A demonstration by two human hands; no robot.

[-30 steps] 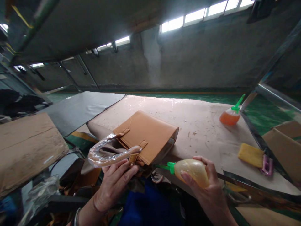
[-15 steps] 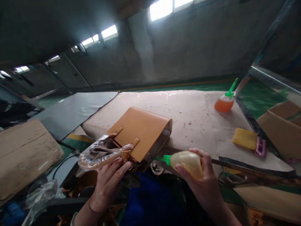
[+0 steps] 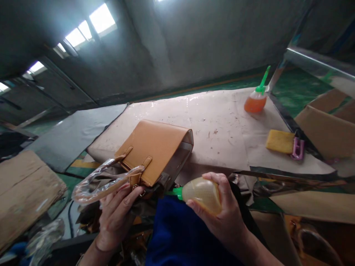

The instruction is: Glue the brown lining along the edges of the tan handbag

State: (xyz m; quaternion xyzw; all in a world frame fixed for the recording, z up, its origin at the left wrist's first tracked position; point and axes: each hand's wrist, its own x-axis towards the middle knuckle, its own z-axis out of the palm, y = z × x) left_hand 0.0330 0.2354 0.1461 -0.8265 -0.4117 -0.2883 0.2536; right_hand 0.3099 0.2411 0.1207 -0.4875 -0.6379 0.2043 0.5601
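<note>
A tan handbag (image 3: 155,146) lies tilted on the near edge of the table, its open top and plastic-wrapped handle (image 3: 108,184) turned toward me. My left hand (image 3: 119,207) grips the bag near the base of the handle, by a leather tab with a metal ring; the fingertips are partly hidden. Wrapped around a squeeze bottle (image 3: 201,194) of yellowish liquid is my right hand (image 3: 222,210). The bottle lies sideways, its green nozzle pointing left at the underside of the bag's near edge. Whether the nozzle's tip touches the bag I cannot tell.
On the table (image 3: 222,125) at the far right stands another squeeze bottle (image 3: 255,103) with orange liquid. A yellow sponge (image 3: 280,141) and a pink clip-like item (image 3: 298,148) lie nearer. Cardboard boxes flank both sides; a cardboard sheet (image 3: 24,195) is at left.
My view has tilted and shifted, so the table's things appear higher and further left. The squeeze bottle in my right hand is closer to the bag. Both hands keep their holds.
</note>
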